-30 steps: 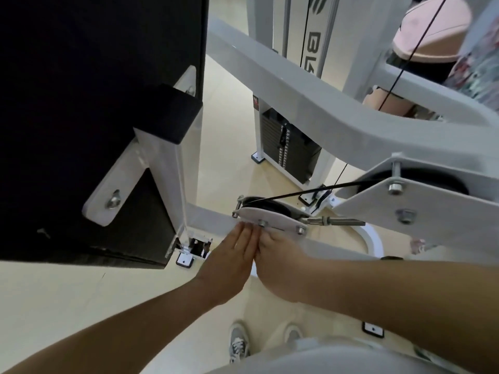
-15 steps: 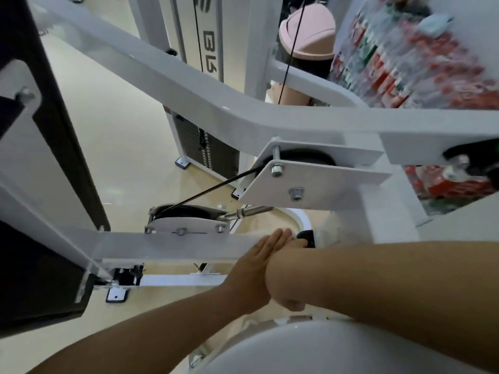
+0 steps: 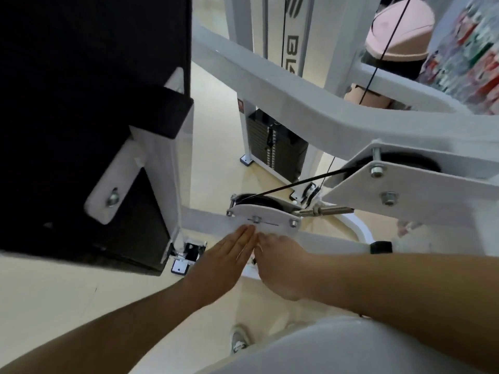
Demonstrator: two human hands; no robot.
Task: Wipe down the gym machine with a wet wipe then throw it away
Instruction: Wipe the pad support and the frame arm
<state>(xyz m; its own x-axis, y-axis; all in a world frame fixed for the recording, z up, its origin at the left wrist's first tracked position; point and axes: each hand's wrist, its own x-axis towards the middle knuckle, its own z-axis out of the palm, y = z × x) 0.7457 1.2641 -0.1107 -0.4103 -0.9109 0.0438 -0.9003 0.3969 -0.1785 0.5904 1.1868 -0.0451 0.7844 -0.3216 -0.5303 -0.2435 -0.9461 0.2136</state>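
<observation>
Reaching the machine bar [image 3: 205, 220], the left hand [image 3: 226, 259] lies flat; the right hand [image 3: 282, 264] curls, on what I cannot tell. Unseen wipe, presumably limp: bunch it under fingertips.

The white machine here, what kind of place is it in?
Probably a gym: a black weight stack, a cable running over a pulley, and a black pad on the white frame.

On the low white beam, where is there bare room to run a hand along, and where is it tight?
Bare stretches: between the white upright and the left hand; and between the right hand and the black end cap. Crowded at the pulley plate, where both hands meet just below its bolts.
</observation>
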